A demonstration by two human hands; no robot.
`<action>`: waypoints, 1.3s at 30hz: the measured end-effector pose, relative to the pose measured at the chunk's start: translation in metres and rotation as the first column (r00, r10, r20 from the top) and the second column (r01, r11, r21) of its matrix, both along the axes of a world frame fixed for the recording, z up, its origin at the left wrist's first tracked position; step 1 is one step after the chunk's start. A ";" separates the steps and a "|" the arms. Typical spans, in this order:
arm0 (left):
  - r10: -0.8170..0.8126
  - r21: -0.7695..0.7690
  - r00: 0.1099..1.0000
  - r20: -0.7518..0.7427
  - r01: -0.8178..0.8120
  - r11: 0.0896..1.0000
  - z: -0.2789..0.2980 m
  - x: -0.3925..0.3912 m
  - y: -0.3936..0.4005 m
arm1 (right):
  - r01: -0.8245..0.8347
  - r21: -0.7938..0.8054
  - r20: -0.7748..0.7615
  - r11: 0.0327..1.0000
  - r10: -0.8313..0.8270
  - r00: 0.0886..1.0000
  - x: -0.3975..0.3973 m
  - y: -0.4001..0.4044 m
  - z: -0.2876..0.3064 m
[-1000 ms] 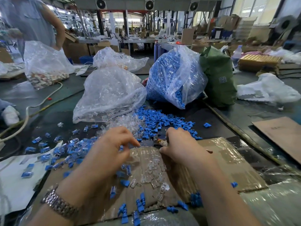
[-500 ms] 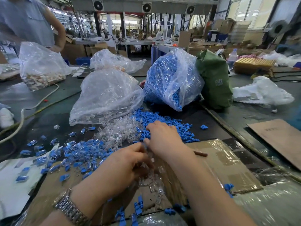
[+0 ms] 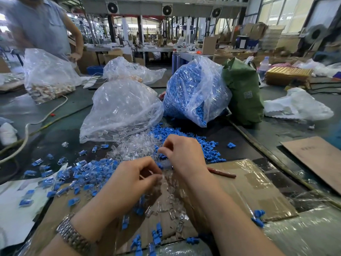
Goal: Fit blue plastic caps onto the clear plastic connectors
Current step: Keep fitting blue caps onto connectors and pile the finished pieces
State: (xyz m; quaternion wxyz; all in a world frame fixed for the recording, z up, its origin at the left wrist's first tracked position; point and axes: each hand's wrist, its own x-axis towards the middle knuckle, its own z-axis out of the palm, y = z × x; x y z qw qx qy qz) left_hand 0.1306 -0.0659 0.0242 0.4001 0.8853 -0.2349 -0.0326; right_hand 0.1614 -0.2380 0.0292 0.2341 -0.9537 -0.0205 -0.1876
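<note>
Loose blue caps (image 3: 208, 148) lie spilled beside a heap of clear connectors (image 3: 136, 145) on the dark table. More clear connectors (image 3: 171, 204) lie on the taped cardboard (image 3: 258, 191) between my forearms. My left hand (image 3: 132, 182) is curled, and its thumb and forefinger pinch a clear connector at the heap's near edge. My right hand (image 3: 184, 154) reaches over where the two piles meet, fingertips pinched on a small piece that looks like a blue cap. Capped connectors (image 3: 60, 178) are scattered to the left.
A clear bag of blue caps (image 3: 184, 97) and a clear bag of connectors (image 3: 120, 108) stand behind the piles, with a green sack (image 3: 243, 93) beside them. A person (image 3: 40, 24) handles another bag at far left. A brown stick (image 3: 221, 173) lies on the cardboard.
My right hand has gone forward from the cardboard to the blue cap pile. My left hand has moved right and nearer, to the heap's near edge.
</note>
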 end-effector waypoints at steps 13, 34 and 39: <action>-0.331 -0.746 0.708 -0.624 -0.414 0.521 0.006 0.018 0.015 | -0.230 0.739 0.059 0.633 0.279 0.958 -0.020 -0.018 0.017; -0.229 -0.727 0.796 -0.561 -0.341 0.596 0.001 0.018 0.009 | -0.441 0.281 0.103 0.852 0.430 0.897 -0.036 -0.011 0.020; -0.196 -0.732 0.837 -0.511 -0.305 0.609 0.001 0.017 0.009 | -0.437 0.312 0.118 0.844 0.422 0.899 -0.039 -0.012 0.022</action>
